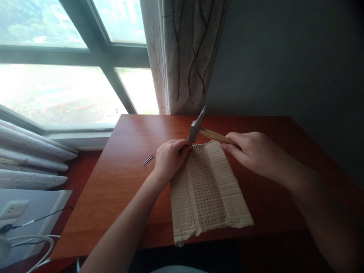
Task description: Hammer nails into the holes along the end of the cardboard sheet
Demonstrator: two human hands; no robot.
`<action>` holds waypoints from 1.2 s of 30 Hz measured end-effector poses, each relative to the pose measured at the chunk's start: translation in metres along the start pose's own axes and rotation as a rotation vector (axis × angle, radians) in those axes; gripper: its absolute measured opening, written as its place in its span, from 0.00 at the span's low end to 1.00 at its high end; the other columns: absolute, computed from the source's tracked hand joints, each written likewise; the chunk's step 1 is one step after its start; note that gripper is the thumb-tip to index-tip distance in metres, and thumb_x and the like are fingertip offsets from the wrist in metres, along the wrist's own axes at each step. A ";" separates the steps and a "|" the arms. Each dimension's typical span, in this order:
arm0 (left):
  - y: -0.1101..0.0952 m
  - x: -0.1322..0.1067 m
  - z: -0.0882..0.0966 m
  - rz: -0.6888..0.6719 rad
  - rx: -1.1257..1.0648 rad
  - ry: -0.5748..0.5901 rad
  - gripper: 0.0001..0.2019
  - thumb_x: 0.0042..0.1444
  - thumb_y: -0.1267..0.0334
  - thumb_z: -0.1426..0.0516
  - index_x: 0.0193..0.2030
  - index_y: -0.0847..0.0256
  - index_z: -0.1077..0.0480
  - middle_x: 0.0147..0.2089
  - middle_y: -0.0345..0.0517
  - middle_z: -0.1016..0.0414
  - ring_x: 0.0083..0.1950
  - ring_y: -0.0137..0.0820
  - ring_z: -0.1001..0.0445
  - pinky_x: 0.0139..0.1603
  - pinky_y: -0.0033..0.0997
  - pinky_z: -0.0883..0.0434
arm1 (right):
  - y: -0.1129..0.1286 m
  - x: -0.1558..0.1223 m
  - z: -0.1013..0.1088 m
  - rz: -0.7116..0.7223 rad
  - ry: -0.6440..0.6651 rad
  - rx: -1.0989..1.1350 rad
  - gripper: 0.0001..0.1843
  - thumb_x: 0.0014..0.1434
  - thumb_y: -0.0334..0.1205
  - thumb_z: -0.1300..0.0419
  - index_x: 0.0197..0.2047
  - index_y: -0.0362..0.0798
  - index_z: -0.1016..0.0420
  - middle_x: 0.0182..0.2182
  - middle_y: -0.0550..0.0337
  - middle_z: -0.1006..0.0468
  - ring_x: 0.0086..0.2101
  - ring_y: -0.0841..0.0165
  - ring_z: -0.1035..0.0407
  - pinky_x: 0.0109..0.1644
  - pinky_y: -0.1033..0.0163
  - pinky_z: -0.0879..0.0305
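My right hand (250, 151) is wrapped round the wooden handle of a hammer (194, 129). Its metal head is low over the far end of a piece of cardboard (236, 197), right at the fingertips of my left hand (170, 157). Thumb and forefinger of that hand pinch what looks like a nail, mostly hidden by the fingers and the hammer head. Rows of small holes cover the middle strip of the cardboard. Left of my left hand, a few loose nails (148, 159) lie together on the table.
The reddish wooden table (113, 197) reaches back to a patterned curtain (190, 57) and a dark wall (284, 60). A window (96, 57) is at the left. Below it are a wall socket (14, 209) and white cables (47, 250) beside the table's left edge.
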State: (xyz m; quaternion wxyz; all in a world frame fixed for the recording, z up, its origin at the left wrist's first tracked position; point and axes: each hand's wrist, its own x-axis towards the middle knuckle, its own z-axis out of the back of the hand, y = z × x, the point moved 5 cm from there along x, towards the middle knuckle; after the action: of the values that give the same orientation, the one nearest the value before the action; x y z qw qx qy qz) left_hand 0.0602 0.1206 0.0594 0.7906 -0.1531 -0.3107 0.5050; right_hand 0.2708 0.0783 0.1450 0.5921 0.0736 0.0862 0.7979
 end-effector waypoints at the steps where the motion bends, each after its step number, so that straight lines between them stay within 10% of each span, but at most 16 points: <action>1: 0.000 0.000 0.000 -0.001 -0.001 -0.002 0.06 0.62 0.63 0.40 0.41 0.53 0.21 0.41 0.41 0.16 0.39 0.34 0.20 0.38 0.33 0.30 | 0.000 -0.001 0.001 0.001 -0.011 0.000 0.17 0.70 0.51 0.49 0.33 0.50 0.33 0.26 0.60 0.25 0.27 0.66 0.31 0.32 0.60 0.49; 20: -0.011 -0.006 0.010 -0.092 0.045 0.040 0.14 0.57 0.61 0.37 0.50 0.55 0.24 0.53 0.46 0.20 0.56 0.44 0.25 0.59 0.50 0.31 | -0.004 -0.003 0.003 0.028 -0.060 0.034 0.17 0.69 0.49 0.47 0.31 0.50 0.34 0.25 0.61 0.26 0.25 0.68 0.34 0.30 0.60 0.50; 36: 0.000 -0.014 0.002 -0.017 -0.042 0.122 0.13 0.60 0.56 0.39 0.50 0.56 0.22 0.50 0.46 0.19 0.54 0.42 0.25 0.57 0.45 0.28 | 0.000 0.001 0.011 0.014 -0.100 0.085 0.18 0.68 0.48 0.45 0.27 0.51 0.37 0.22 0.62 0.29 0.23 0.69 0.36 0.29 0.60 0.49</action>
State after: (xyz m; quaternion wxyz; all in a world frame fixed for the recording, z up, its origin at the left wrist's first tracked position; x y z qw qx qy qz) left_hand 0.0554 0.1081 0.0562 0.8089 -0.1977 -0.2736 0.4814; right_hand 0.2727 0.0796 0.1559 0.5863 0.1393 0.0898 0.7930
